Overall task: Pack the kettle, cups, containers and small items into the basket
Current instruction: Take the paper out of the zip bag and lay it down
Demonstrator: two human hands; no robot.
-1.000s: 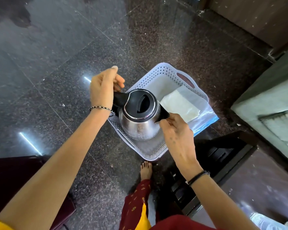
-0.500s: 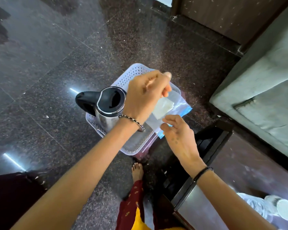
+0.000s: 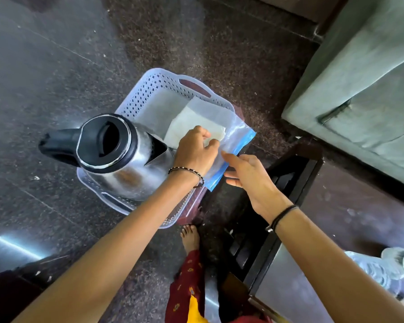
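A pale perforated plastic basket (image 3: pixel 149 89) stands on the dark stone floor. The steel kettle (image 3: pixel 117 157) with its black lid and handle sits in the basket's near left end, handle out over the rim. A clear zip bag (image 3: pixel 233 127) with a blue edge, holding something white, lies across the basket's right side and hangs over the rim. My left hand (image 3: pixel 194 152) reaches over beside the kettle and pinches the bag. My right hand (image 3: pixel 247 176) hovers open just right of the bag's blue edge.
A dark low table (image 3: pixel 296 183) with a black frame stands right of the basket. On it at lower right lies a clear plastic bottle (image 3: pixel 378 264). A grey-green cushion (image 3: pixel 364 96) fills the upper right. My bare foot (image 3: pixel 190 236) is just below the basket.
Both hands have let go of the kettle, which now rests in the basket. My left hand crossed to the zip bag and took hold of it. The right hand opened beside the bag.
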